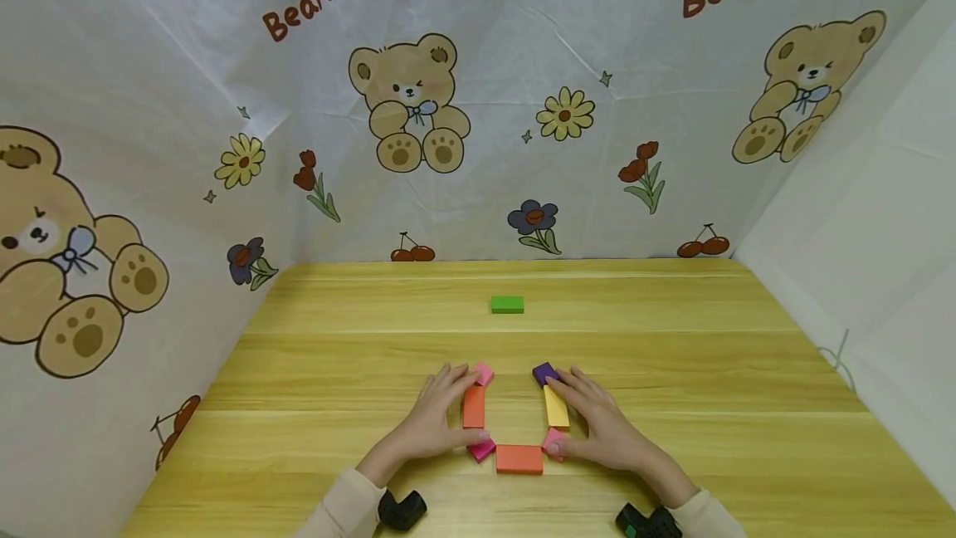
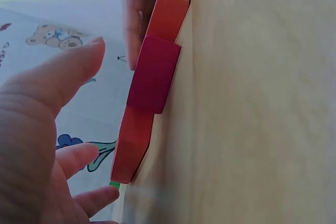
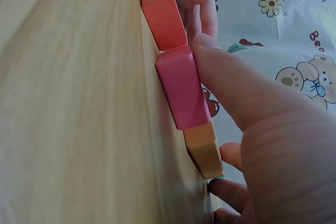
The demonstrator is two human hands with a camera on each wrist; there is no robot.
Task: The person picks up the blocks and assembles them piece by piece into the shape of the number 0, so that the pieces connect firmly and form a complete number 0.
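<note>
My left hand point(image 1: 433, 418) hovers along the left side of a U of flat blocks, thumb lifted over the magenta block point(image 1: 480, 449). Its fingertips lie beside the orange-red block point(image 1: 474, 408) and the light pink block point(image 1: 485, 374). On the other side, my right hand point(image 1: 601, 428) has its thumb at the pink block point(image 3: 184, 87), while the fingers reach toward the purple block point(image 1: 544, 373) and the yellow block point(image 1: 556, 408). Between the two thumbs, a second orange-red block point(image 1: 519, 460) forms the near side.
A green block point(image 1: 507, 305) lies by itself farther back on the wooden table point(image 1: 358, 355). Behind the table hangs a white cloth point(image 1: 493, 7) printed with bears and flowers. Black devices point(image 1: 402, 511) sit at both wrists.
</note>
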